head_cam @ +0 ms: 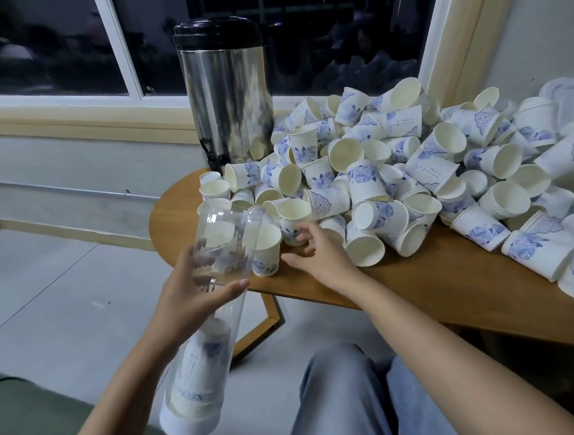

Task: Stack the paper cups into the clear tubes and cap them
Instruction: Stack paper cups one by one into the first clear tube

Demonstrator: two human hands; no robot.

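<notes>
My left hand [195, 289] grips a clear tube [227, 237] around its middle, tilted with the open mouth up toward the table. A stack of white and blue paper cups [198, 372] fills the tube's lower part, down to its white bottom cap [185, 428]. My right hand [316, 252] reaches over the table edge with fingers spread and loosely curved, fingertips at an upright paper cup [294, 218]; it holds nothing. A big heap of loose paper cups [412, 173] covers the wooden table [420, 275].
A steel drinks urn [226, 95] with a black lid stands at the table's back left by the window. Clear lids or trays [568, 99] lie at the far right. My knees in blue trousers [344, 401] are below the table edge; a green seat [37, 425] is at lower left.
</notes>
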